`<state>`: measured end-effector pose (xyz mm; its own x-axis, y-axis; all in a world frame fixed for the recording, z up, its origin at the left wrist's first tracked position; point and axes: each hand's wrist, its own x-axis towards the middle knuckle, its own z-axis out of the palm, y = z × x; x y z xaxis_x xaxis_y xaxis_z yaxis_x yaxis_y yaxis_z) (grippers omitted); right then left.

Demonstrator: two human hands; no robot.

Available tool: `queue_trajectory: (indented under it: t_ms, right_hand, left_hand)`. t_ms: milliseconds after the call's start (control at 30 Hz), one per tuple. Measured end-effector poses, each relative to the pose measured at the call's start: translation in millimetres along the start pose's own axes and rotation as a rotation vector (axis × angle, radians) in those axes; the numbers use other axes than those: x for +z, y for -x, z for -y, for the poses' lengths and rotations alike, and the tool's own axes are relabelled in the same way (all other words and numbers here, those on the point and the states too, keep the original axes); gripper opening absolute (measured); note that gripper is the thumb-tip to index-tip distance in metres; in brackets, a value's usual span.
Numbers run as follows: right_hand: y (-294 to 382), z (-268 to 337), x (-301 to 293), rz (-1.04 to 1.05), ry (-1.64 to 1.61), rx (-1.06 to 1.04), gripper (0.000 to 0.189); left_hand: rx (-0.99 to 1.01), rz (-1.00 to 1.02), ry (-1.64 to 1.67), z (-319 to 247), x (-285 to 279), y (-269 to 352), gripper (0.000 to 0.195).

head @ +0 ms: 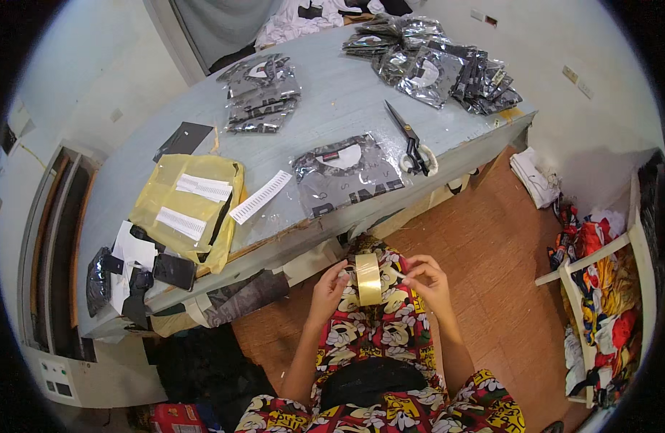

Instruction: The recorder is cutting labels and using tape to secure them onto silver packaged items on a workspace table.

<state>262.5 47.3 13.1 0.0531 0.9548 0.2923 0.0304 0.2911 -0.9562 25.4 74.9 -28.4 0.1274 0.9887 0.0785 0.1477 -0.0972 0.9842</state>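
A roll of shiny yellowish packing tape [368,280] rests on my lap between my hands. My left hand [330,285], left of the roll, pinches a small whitish piece whose form is unclear. On the other side, my right hand [428,281] has its thumb and index finger closed on a thin white strip [393,272]. Past the table edge in front of me lies a folded grey printed shirt in clear plastic [349,176]. Black-handled scissors [409,140] lie beside it, and a strip of printed labels [260,197] is on its left.
Bagged shirts stand in piles at the table's back [263,94] and back right [427,70]. A yellow plastic bag [167,176] with label strips lies at left, near a dark phone-like device [174,271]. A white-framed rack of colourful cloth [578,319] stands at right on the floor.
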Motion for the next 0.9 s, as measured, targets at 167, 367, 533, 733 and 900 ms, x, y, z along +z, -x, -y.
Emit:
queue_trajectory:
  t_ms: [167,367,533,733,900]
  right_hand:
    - [32,-27,8,0.163,-0.045,0.281,0.013]
    - [38,-42,32,0.373,-0.092,0.208,0.017]
    - [34,-38,39,0.421,0.023,0.161,0.019]
    - [35,-33,45,0.416,0.098,0.22,0.017]
    - [20,-19,50,0.488,0.159,0.29,0.02]
  left_hand:
    - [0.167,0.055,-0.243,1,13,-7,0.04]
    - [0.125,0.063,-0.279,-25,16,-7,0.027]
    - [0.087,-0.004,-0.237,-24,19,-9,0.023]
    - [-0.181,-0.021,0.078,-28,23,-8,0.019]
    - [-0.225,0.008,0.302,-24,17,-8,0.015]
